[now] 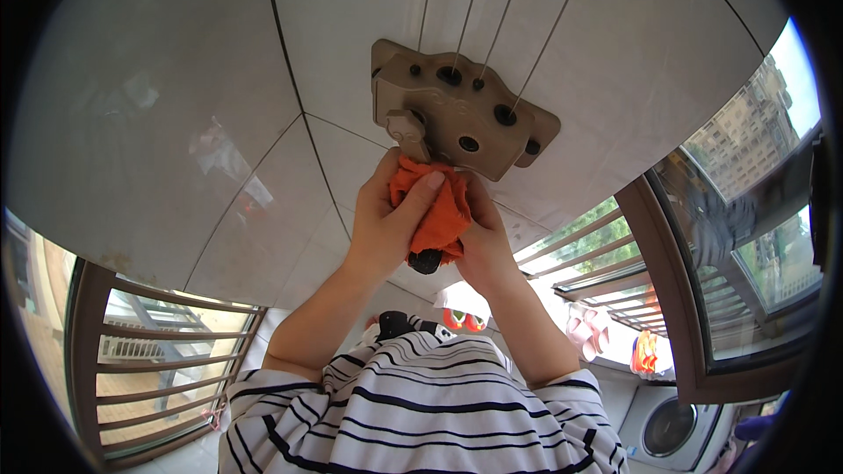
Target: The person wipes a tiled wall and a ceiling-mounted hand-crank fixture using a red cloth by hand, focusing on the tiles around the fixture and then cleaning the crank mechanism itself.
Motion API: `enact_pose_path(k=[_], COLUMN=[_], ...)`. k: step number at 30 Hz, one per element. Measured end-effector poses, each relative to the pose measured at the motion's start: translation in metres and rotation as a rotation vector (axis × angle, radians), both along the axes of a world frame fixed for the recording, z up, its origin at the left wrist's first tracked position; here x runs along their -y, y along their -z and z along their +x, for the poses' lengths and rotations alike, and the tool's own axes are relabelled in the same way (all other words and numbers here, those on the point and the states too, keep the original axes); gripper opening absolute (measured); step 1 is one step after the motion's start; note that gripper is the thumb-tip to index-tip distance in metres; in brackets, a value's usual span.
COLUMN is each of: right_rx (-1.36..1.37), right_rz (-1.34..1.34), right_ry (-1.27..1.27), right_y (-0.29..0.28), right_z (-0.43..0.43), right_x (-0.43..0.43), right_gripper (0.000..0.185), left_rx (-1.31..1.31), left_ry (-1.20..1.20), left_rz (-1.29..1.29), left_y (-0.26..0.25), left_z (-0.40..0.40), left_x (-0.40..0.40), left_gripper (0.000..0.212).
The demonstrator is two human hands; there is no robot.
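Note:
A brown hand-crank winder box (464, 112) is fixed to the pale tiled wall before me, with thin cables running up from its holes. Its crank arm (407, 131) points down towards my hands. Bunched around the handle below it is an orange cloth (448, 210); a black knob end (425, 260) sticks out underneath. My left hand (388, 224) grips the cloth from the left, thumb laid across its front. From the right side, my right hand (486, 234) also holds the cloth, its fingers partly hidden behind it. The covered part of the handle cannot be seen.
To the right, a brown-framed window (665, 289) stands open inwards beside horizontal bars (586, 243). Several shoes (588, 332) are near those bars. A front-loading washing machine (668, 424) sits low at right. Another barred window (164, 355) is at lower left.

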State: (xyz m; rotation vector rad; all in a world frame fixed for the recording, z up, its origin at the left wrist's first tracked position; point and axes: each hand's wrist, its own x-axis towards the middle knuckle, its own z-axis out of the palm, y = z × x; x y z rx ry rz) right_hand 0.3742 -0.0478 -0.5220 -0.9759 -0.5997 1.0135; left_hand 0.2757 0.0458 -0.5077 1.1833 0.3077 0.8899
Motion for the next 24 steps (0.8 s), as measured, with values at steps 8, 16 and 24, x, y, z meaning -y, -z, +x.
enact_pose_path(k=[8, 16, 24], right_rx=[-0.324, 0.010, -0.267], right_rz=[0.051, -0.151, -0.106], right_ry=[-0.036, 0.148, 0.018], right_y=[0.016, 0.010, 0.004], right_z=[-0.008, -0.008, -0.014], right_x=[0.004, 0.014, 0.022], right_gripper=[0.034, 0.047, 0.040], left_rx=[-0.100, -0.099, -0.115], left_ry=[0.330, 0.139, 0.377], left_rz=[0.000, 0.115, -0.102], left_y=[0.014, 0.023, 0.023], left_z=[-0.009, 0.009, -0.012], left_x=[-0.032, -0.009, -0.009], left_gripper=[0.033, 0.026, 0.040])
